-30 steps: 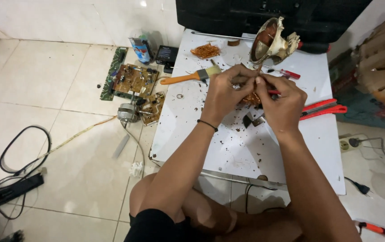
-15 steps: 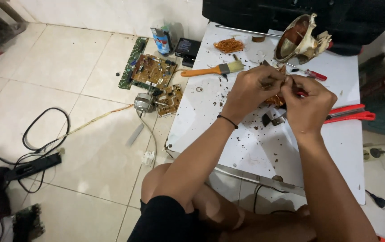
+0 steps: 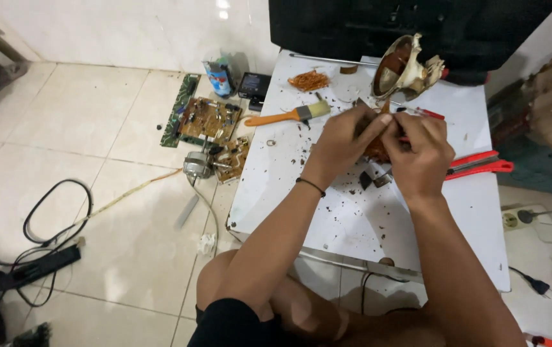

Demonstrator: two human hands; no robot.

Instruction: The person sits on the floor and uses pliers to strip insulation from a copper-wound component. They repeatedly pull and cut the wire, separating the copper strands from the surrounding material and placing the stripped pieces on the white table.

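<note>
Hands are both bunched up over the middle of the white board [image 3: 366,225], same spot as a second ago, nothing has really shifted except the view swinging around a bit. Left hand [image 3: 343,138] and right hand [image 3: 419,153] are pinching together around a small bundle of copper wire [image 3: 376,149], fingers curled closed on it, sitting just above the board surface. Judging by how tight they're staying on it, the fiddly bit with the winding is carrying on and not done yet.

Around them: an orange-handled brush [image 3: 289,115] is lying just to the left, a little pile of copper strands [image 3: 309,80] is sitting at the far edge, and a stripped motor shell [image 3: 404,64] is tilted near the back. Red-handled cutters [image 3: 481,164] are resting beside the right hand. Dark crumbs are scattered all over. Off the board, green circuit boards [image 3: 202,119] and a small motor [image 3: 197,164] are lying on the tile floor.
</note>
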